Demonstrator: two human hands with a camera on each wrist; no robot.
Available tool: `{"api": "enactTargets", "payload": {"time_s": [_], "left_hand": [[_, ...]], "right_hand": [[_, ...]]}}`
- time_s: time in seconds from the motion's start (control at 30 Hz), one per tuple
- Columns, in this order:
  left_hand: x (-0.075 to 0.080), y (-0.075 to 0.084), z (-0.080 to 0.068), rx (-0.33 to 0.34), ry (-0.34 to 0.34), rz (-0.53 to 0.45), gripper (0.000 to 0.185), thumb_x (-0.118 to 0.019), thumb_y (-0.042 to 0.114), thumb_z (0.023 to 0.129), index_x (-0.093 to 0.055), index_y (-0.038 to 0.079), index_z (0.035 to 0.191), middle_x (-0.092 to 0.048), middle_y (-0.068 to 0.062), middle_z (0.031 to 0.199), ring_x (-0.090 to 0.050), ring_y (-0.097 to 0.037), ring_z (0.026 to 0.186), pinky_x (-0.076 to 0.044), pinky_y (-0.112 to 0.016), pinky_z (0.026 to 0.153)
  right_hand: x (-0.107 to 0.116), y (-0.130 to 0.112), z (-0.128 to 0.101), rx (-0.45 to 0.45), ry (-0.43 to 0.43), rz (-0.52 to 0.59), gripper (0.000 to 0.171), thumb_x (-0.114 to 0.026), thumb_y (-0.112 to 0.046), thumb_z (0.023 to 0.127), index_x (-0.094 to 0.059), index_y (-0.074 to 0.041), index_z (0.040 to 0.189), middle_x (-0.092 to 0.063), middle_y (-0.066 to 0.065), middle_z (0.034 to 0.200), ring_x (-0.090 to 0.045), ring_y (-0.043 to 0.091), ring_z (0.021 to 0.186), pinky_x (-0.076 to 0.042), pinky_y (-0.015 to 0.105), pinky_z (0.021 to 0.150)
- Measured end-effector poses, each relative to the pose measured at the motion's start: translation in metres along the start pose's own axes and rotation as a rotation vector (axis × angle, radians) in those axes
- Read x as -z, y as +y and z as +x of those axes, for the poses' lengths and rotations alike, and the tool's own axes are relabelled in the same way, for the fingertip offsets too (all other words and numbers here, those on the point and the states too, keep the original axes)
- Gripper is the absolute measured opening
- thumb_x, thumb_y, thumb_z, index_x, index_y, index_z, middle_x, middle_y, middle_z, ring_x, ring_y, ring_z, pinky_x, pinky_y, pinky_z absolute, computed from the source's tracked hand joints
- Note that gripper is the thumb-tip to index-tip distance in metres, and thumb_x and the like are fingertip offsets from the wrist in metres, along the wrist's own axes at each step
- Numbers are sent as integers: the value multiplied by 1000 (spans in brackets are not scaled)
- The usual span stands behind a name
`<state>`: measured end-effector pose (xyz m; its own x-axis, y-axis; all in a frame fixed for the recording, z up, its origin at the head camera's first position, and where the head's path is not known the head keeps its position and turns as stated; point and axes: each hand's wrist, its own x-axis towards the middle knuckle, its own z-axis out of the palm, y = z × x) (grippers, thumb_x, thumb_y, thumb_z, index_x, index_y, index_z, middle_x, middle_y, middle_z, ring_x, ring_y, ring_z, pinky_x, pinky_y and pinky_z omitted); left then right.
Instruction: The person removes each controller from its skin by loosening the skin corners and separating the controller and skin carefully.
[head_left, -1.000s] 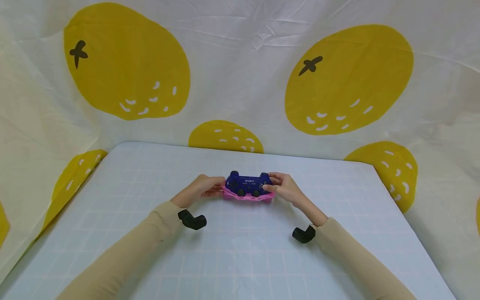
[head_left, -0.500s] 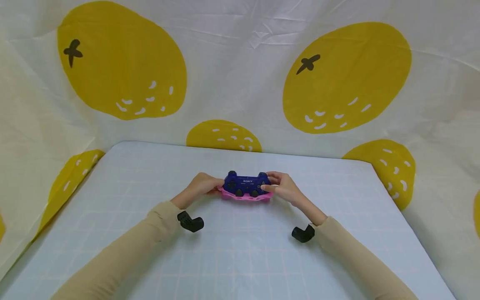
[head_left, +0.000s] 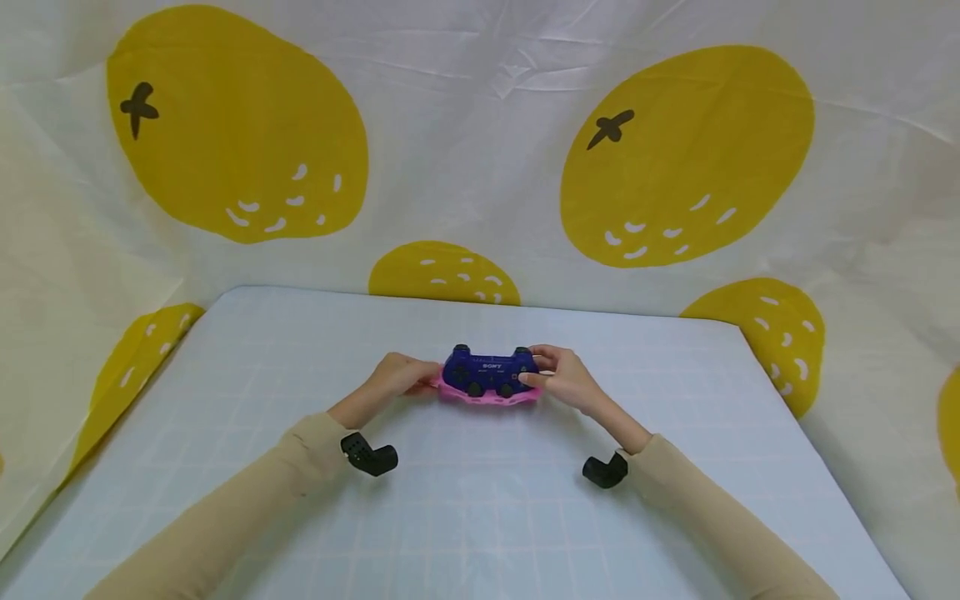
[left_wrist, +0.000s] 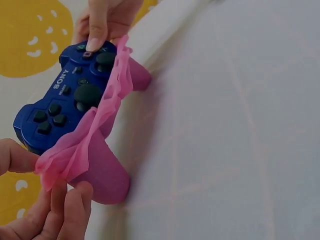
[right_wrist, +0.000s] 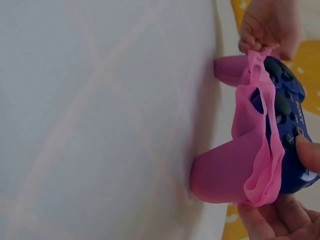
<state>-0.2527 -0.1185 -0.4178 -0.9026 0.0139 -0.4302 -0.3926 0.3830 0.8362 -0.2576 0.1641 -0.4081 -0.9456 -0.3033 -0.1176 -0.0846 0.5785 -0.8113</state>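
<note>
A dark blue Sony game controller stands tilted up on the table, its face towards me. Its two grips sit inside a pink stretchy silicone cover, whose bunched rim runs across the controller's lower face. My left hand pinches the cover's rim at the left end, thumb on one side and fingers on the other. On the other end my right hand holds the controller, with the thumb on the face buttons and the fingers behind. In the right wrist view, the covered grip touches the tabletop.
The table wears a pale blue, faintly checked cloth. Behind it and at both sides hangs a white curtain with large yellow fruit prints. Black wrist devices sit at both sleeve cuffs.
My left fingers, spread apart a second ago, have come together on the cover's rim. The whole head view has shifted slightly left. The right hand keeps its hold on the controller.
</note>
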Motion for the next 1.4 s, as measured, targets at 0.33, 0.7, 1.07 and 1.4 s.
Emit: {"api": "enactTargets", "payload": {"time_s": [0.33, 0.7, 1.07, 1.4], "left_hand": [[2, 3, -4, 1, -113, -126, 38, -61, 31, 90, -67, 2, 114, -69, -12, 112, -66, -16, 95, -54, -29, 91], [-6, 6, 5, 51, -61, -121, 37, -67, 27, 86, -68, -1, 110, -72, -7, 89, -67, -9, 69, -56, -22, 70], [-5, 0, 11, 3, -57, -30, 35, -68, 23, 86, -70, -1, 111, -70, -3, 82, -61, -8, 65, -54, -19, 65], [0, -5, 11, -37, -33, 29, 36, -69, 23, 84, -71, -1, 110, -71, 1, 75, -60, -5, 62, -52, -18, 62]], "right_hand": [[5, 0, 3, -47, -23, 2, 60, -66, -24, 89, -45, 3, 138, -53, 25, 136, -53, 38, 125, -41, 53, 105], [8, 2, 3, -47, -30, -2, 60, -67, -24, 89, -45, 2, 138, -55, 25, 134, -54, 38, 124, -39, 55, 106], [5, 2, 2, -13, -37, -24, 57, -68, -22, 88, -49, 3, 135, -58, 24, 131, -56, 37, 122, -43, 52, 104], [1, 0, 2, 16, -20, -35, 56, -68, -20, 88, -50, 4, 134, -60, 25, 128, -58, 37, 120, -47, 49, 100]]}}
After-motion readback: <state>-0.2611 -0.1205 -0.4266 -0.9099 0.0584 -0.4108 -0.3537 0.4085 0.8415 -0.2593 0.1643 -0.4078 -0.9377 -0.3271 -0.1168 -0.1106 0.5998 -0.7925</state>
